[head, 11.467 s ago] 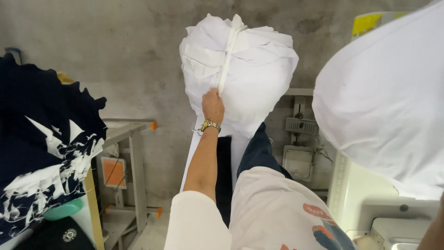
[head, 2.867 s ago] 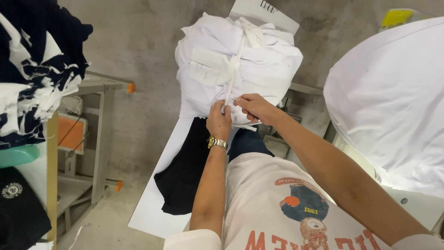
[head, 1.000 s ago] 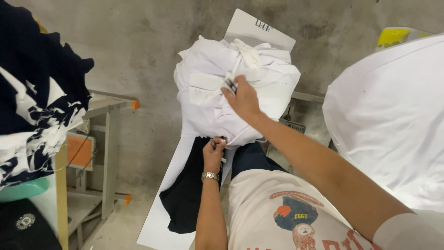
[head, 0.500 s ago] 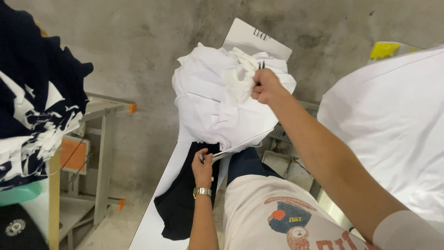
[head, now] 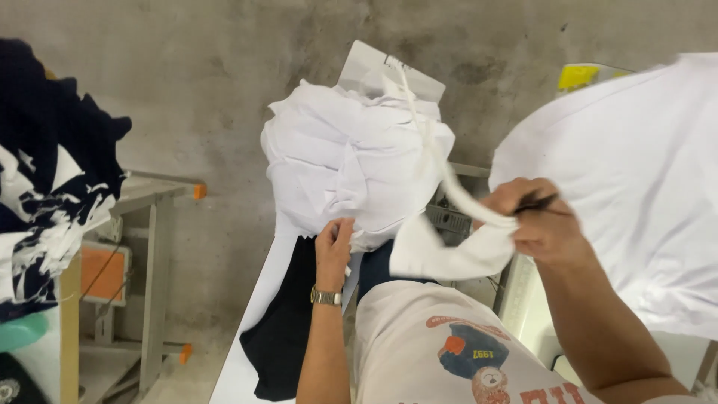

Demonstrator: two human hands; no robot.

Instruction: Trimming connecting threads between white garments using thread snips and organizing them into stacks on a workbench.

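1. Head view: the left hand (head: 334,241) grips the white cloth bundle's (head: 351,161) lower edge on the table (head: 247,337).
2. The right hand (head: 540,218) clutches the white strip (head: 449,251).
3. Unsupported, the bundle might topple or spill.

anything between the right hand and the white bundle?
Head view: a white strip stretches from the right hand up to the white bundle; nothing else.

A white card (head: 381,71) with small dark marks sticks up behind the top of the white bundle (head: 351,161), tilted against the wall. A yellow label (head: 577,76) shows at the upper right, partly hidden by white cloth.
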